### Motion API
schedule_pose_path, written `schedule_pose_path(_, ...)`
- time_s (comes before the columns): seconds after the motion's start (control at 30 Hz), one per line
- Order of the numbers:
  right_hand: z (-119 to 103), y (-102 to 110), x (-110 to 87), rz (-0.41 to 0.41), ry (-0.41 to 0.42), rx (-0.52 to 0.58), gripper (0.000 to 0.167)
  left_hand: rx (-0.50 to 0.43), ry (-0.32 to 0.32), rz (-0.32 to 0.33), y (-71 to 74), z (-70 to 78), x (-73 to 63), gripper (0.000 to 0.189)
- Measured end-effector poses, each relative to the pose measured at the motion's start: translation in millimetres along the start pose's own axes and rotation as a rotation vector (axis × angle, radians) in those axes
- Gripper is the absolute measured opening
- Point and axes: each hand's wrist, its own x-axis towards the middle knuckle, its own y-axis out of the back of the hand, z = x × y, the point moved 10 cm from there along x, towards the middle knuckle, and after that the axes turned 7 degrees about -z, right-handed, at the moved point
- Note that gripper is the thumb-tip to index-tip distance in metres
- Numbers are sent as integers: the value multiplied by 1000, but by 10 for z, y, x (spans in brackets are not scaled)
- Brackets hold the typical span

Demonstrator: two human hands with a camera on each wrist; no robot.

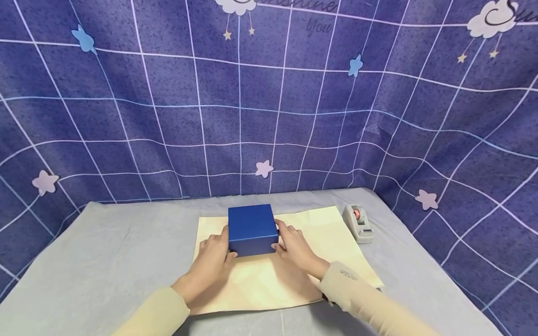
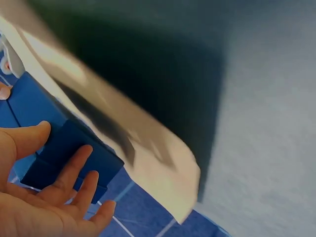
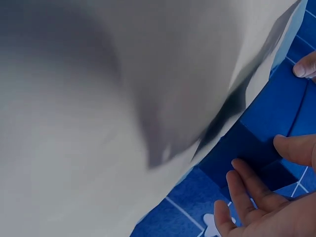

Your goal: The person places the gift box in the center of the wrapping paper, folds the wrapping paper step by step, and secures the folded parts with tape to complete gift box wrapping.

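A blue lidded box sits on a sheet of cream paper, held from both sides. My left hand grips its left side, with the thumb at the front face. On the opposite side my right hand grips the box likewise. In the left wrist view the left thumb and some fingertips press the blue box, while the little finger stays off it. A seam between lid and base shows on the box in the right wrist view.
A white tape dispenser with a reddish core stands to the right, by the paper's edge. Pale grey cloth covers the table. Behind and to the right hangs a blue gridded curtain with stars.
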Motion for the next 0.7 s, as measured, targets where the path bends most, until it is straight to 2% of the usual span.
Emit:
schedule_pose_path(0.37,193,126,-366,46,-2,-50,61,-70,-53,-116,-250,308,-54,65)
schedule_pose_path(0.7,329,191,-559,50,-28,-34,63,-97,-119,-179,-364,523,-87,60)
